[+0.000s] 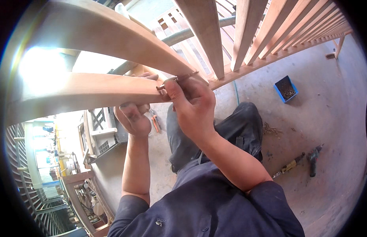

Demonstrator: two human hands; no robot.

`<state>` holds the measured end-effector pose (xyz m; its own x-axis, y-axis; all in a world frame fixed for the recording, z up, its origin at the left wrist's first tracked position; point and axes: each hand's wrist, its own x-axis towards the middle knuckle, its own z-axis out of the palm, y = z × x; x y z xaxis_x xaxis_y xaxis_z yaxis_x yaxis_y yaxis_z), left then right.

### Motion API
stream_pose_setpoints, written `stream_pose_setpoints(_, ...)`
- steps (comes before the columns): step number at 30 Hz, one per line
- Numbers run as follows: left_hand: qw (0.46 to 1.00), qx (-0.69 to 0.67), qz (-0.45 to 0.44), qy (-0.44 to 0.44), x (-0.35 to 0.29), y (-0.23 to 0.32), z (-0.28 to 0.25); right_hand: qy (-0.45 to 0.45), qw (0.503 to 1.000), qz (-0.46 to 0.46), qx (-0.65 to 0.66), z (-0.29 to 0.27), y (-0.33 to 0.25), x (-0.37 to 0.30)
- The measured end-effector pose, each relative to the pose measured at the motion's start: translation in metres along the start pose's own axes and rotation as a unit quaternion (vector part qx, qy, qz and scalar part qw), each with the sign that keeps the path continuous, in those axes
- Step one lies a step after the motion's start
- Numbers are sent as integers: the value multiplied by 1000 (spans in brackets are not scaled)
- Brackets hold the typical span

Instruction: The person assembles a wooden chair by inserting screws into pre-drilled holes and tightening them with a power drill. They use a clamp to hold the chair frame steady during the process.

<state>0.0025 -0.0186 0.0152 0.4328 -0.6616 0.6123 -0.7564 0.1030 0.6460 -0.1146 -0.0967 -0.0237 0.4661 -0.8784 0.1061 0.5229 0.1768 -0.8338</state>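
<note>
My right hand (196, 108) pinches a thin, copper-coloured metal piece like a long screw or bolt (187, 75) between thumb and fingers. The piece lies aslant against the end of a pale wooden beam (108, 89), where it nears a second, upper beam (108, 31). From below, my left hand (134, 119) wraps round the lower beam close to that end, its fingertips showing over the far edge. Both beams run in from the left toward a long slatted wooden rail (254, 71). My right fingers hide part of the joint.
On the concrete floor to the right sits a blue box (285, 89) of small fasteners. Loose screws (271, 129), a yellow-bodied tool (290, 166) and a dark power drill (313, 160) lie nearer. Orange-handled pliers (155, 123) rest by my left forearm, near a dark crate (108, 138).
</note>
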Motion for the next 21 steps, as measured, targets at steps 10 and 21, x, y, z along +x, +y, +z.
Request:
stream_pose_setpoints(10, 999, -25, 21, 18, -2, -9, 0, 19, 992, 56, 113, 13, -5, -3)
stream_pose_setpoints(21, 999, -37, 19, 15, -6, -13, -4, -12, 988, 68, 135, 18, -9, -9)
